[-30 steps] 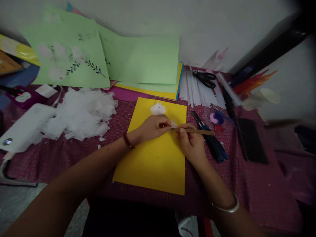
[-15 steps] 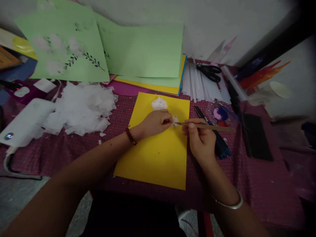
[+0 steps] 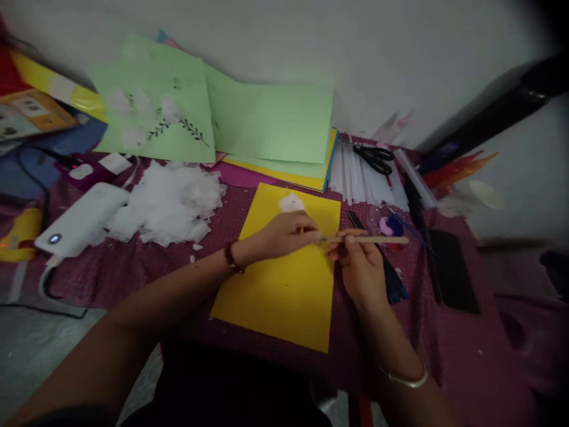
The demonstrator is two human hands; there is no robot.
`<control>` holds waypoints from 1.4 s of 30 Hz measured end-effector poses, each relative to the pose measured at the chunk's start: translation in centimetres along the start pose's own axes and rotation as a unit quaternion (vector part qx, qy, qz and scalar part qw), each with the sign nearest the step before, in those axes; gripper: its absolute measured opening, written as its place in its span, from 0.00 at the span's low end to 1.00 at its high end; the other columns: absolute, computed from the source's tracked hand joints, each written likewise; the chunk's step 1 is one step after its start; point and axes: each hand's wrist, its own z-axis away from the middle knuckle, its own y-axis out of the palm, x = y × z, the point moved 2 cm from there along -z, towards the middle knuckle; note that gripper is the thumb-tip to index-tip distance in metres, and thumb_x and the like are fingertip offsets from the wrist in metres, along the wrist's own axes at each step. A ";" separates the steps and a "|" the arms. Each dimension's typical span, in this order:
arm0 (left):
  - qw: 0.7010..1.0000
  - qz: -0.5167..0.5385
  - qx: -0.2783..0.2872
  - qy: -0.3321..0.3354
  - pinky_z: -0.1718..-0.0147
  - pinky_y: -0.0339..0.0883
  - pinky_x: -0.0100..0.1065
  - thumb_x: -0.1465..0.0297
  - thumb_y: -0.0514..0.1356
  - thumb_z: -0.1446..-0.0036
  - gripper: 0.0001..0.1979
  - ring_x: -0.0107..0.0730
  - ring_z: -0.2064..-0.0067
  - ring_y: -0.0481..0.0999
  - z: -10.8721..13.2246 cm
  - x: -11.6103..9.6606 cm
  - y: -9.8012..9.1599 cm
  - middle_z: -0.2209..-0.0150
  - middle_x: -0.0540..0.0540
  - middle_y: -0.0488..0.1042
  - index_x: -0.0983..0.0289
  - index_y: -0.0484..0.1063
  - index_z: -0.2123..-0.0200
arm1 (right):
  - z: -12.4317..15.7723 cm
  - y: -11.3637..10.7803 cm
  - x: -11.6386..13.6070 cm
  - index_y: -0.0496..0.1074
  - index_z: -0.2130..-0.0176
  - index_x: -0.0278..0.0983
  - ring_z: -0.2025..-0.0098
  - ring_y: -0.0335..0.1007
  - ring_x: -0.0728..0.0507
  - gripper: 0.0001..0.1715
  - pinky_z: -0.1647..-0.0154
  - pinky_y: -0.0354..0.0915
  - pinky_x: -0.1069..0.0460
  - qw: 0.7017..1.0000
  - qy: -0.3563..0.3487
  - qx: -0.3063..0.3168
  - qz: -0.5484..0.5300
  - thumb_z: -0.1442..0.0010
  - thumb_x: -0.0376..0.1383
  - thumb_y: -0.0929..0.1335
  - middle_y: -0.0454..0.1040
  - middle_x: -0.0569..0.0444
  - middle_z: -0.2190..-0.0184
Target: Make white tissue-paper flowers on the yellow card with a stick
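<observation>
A flat wooden stick (image 3: 386,239) is held nearly level over the right side of a yellow sheet (image 3: 275,296), its outer end reaching past the sheet's edge. It is clasped by the right hand (image 3: 362,273), whose grip is closed around it between thumb and fingers. Its inner end is met by the curled fingers of the left hand (image 3: 280,234); how far that grip is closed, and whether a small piece is pinched there, cannot be told.

Near the sheet's top, one white cluster (image 3: 291,203) appears to be done; what lies under the hands is too blurred to judge. Much material seems left, a heap of white pieces (image 3: 173,198) being piled on the cloth-covered desk (image 3: 466,356) to the left. Black-handled scissors (image 3: 374,159) are laid behind, on white strips (image 3: 355,184).
</observation>
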 end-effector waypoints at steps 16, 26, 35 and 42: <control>0.923 -0.367 0.025 0.113 0.60 0.64 0.33 0.69 0.53 0.38 0.09 0.33 0.60 0.72 12.3 -0.4 -10.2 0.61 0.58 0.76 0.65 0.72 0.62 | 11.9 0.6 6.3 0.77 0.59 0.39 0.62 0.74 0.43 0.16 0.61 0.70 0.48 0.920 -0.112 0.105 0.360 0.35 0.42 0.62 0.78 0.51 0.64; 0.971 -0.226 -0.045 -0.065 0.74 0.52 0.29 0.70 0.59 0.48 0.05 0.24 0.75 0.63 13.7 3.4 -7.8 0.76 0.50 0.70 0.67 0.72 0.72 | 19.2 -0.6 3.1 0.74 0.64 0.43 0.68 0.72 0.42 0.11 0.66 0.69 0.46 0.940 -0.042 0.006 0.337 0.40 0.46 0.66 0.76 0.52 0.69; 0.935 -0.348 -0.044 -0.044 0.61 0.65 0.42 0.60 0.50 0.40 0.14 0.40 0.63 0.70 14.8 3.2 -7.0 0.67 0.52 0.73 0.60 0.72 0.66 | 27.0 -11.2 2.8 0.69 0.72 0.39 0.74 0.66 0.46 0.14 0.70 0.64 0.49 0.927 -0.014 -0.294 0.235 0.39 0.43 0.65 0.71 0.56 0.77; 0.923 -0.383 0.032 0.032 0.42 0.60 0.50 0.63 0.52 0.38 0.22 0.49 0.40 0.65 21.0 -0.6 -1.4 0.40 0.58 0.66 0.61 0.63 0.42 | 25.5 -8.7 3.4 0.71 0.70 0.39 0.75 0.67 0.46 0.12 0.71 0.65 0.49 0.949 0.049 -0.217 0.225 0.40 0.44 0.66 0.74 0.54 0.74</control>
